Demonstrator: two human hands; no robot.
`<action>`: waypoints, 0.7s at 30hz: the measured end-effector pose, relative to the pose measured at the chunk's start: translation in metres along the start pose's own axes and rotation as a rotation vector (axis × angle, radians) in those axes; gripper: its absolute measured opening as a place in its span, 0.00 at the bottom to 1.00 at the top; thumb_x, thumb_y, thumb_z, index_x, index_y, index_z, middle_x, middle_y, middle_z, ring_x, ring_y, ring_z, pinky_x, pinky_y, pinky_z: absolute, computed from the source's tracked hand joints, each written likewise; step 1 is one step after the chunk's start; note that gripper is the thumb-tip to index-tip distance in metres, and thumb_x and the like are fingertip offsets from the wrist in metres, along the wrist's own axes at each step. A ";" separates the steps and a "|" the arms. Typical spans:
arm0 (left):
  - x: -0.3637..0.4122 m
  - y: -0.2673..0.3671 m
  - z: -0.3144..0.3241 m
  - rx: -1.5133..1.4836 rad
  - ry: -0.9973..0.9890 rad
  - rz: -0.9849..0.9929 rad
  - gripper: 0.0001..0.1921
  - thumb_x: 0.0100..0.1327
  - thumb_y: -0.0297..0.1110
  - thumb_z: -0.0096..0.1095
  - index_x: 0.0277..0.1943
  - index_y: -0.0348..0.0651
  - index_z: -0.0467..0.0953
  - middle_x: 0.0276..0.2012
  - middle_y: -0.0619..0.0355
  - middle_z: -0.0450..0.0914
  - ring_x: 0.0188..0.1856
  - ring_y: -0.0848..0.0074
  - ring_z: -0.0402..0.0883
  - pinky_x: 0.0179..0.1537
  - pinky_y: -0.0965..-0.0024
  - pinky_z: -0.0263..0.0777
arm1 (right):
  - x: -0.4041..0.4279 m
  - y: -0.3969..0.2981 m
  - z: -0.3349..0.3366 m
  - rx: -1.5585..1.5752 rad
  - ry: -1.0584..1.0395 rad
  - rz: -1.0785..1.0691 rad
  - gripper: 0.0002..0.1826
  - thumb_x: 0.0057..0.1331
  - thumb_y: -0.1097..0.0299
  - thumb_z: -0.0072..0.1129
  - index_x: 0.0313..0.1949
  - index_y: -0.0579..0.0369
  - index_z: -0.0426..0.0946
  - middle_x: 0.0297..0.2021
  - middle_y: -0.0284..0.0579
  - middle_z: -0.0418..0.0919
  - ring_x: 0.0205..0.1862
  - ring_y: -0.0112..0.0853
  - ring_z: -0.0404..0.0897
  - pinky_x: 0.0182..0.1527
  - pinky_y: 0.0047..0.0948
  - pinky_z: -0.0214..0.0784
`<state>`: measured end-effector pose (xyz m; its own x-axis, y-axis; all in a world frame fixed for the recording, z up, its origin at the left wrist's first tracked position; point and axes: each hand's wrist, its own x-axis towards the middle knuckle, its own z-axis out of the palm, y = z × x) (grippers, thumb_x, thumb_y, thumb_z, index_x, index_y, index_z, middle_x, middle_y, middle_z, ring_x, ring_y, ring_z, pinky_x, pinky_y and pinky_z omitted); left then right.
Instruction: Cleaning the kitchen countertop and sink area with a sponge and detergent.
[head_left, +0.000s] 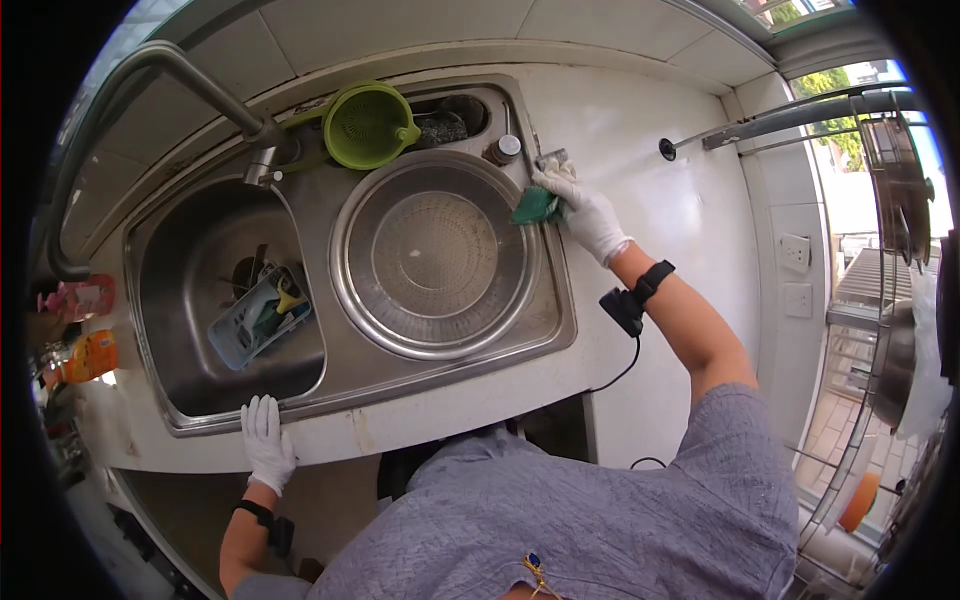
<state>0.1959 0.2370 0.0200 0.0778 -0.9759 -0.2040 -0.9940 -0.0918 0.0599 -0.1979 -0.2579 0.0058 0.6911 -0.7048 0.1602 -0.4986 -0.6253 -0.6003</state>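
Note:
My right hand (589, 217), in a white glove, is at the right rim of the steel sink (450, 375). A green cloth or scouring pad (535, 206) is gripped in it and hangs over the rim. A small grey object (553, 158) shows at its fingertips; I cannot tell whether it is held. Just left of it, a round perforated metal basin (435, 255) fills the right side of the sink unit. My left hand (266, 442), also gloved, rests with fingers extended on the sink's front edge and holds nothing.
In the left bowl sits a blue plastic basket (238, 346) with utensils. A green strainer (364, 126) stands at the back beside the tall faucet (202, 79). Bottles, one orange (91, 355), line the left. A wire rack (862, 420) with pans borders the right.

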 end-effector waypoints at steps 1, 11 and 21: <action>-0.001 0.000 0.000 -0.006 0.000 -0.004 0.33 0.56 0.33 0.48 0.65 0.29 0.56 0.65 0.43 0.58 0.69 0.49 0.51 0.70 0.45 0.41 | 0.032 0.005 0.002 0.067 -0.035 0.080 0.26 0.60 0.85 0.46 0.56 0.45 0.74 0.58 0.53 0.70 0.65 0.44 0.64 0.67 0.33 0.55; 0.002 -0.001 0.002 -0.018 0.032 0.014 0.32 0.57 0.33 0.47 0.66 0.31 0.56 0.65 0.44 0.59 0.69 0.49 0.52 0.70 0.46 0.41 | 0.121 0.038 0.006 -0.314 0.027 0.260 0.22 0.63 0.73 0.49 0.57 0.41 0.73 0.57 0.49 0.72 0.59 0.47 0.70 0.60 0.34 0.63; -0.002 -0.002 0.003 -0.109 0.131 0.037 0.32 0.61 0.34 0.47 0.68 0.35 0.54 0.66 0.46 0.59 0.69 0.54 0.53 0.71 0.51 0.39 | -0.204 -0.079 0.029 -0.212 0.332 0.308 0.25 0.57 0.86 0.50 0.53 0.51 0.76 0.54 0.50 0.75 0.61 0.43 0.70 0.66 0.36 0.55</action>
<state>0.1977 0.2402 0.0175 0.0579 -0.9958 -0.0714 -0.9826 -0.0695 0.1724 -0.2845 -0.0550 -0.0023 0.3087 -0.9143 0.2621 -0.7722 -0.4018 -0.4923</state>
